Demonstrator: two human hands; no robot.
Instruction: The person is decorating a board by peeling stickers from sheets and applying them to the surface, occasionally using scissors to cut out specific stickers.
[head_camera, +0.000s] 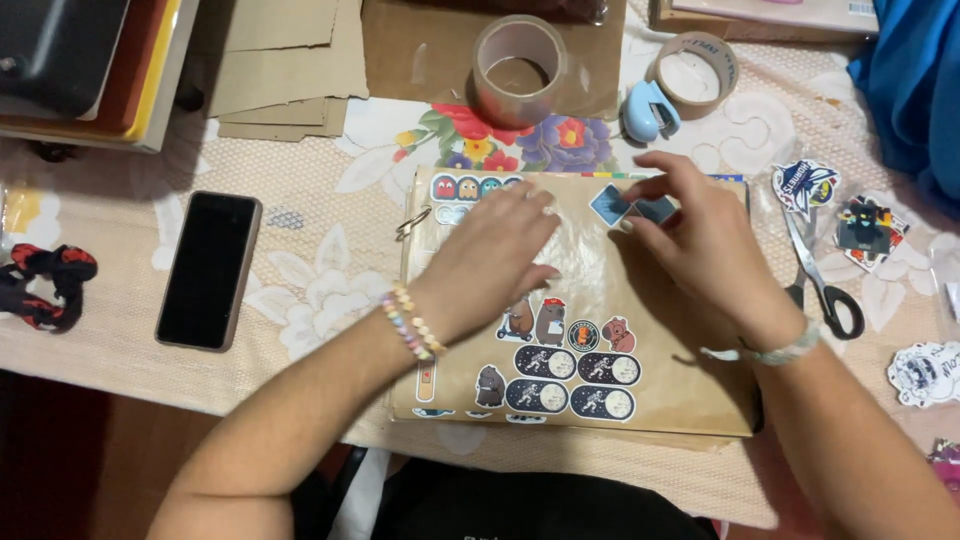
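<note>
The left hand (497, 255) lay flat, fingers spread, pressing the brown sticker page (650, 380). At its two o'clock, the right hand (700, 240) pinched a blue sticker (610, 204) against the page's top edge (placing seemed underway); smoothing it down probably needed careful alignment.

A brown paper page (640, 350) lies flat on the worktop, a metal ring (413, 222) at its upper left corner. Clear film covers its upper part. Bear and astronaut stickers (565, 365) sit in rows along its lower half. A small blue diamond-patterned sticker (610, 205) sits near the top edge, pinched at its right end.
</note>
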